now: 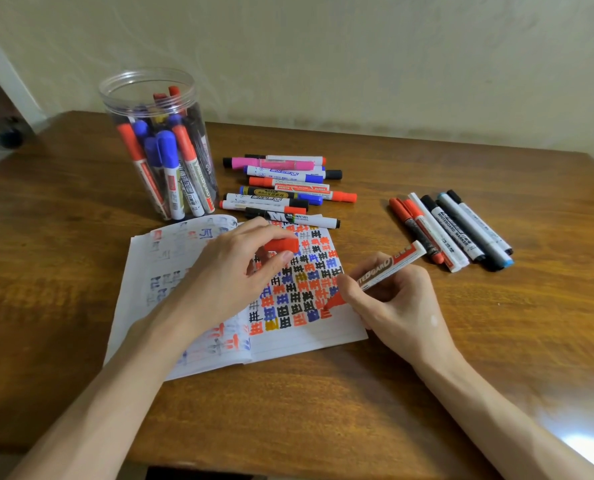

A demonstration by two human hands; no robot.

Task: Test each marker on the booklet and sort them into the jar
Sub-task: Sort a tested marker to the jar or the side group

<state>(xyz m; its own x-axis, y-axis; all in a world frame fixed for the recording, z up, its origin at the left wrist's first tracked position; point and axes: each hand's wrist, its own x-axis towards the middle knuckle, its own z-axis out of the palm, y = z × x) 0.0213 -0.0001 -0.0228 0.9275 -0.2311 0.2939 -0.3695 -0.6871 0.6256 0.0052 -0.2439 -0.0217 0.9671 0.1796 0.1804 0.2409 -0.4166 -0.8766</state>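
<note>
Marker point(389, 266) tip seemingly near booklet point(323, 337) edge

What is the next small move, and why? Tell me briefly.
Probably finish the red test stroke. The right hand pinches the uncapped red marker with its tip on the booklet at the end of the bottom row of marks, while the left hand holds the red cap ready.

One head-worn wide-angle view looks forward and down, close over the brown wooden counter point(63, 209), with the pale wall point(357, 57) at twelve o'clock.
</note>
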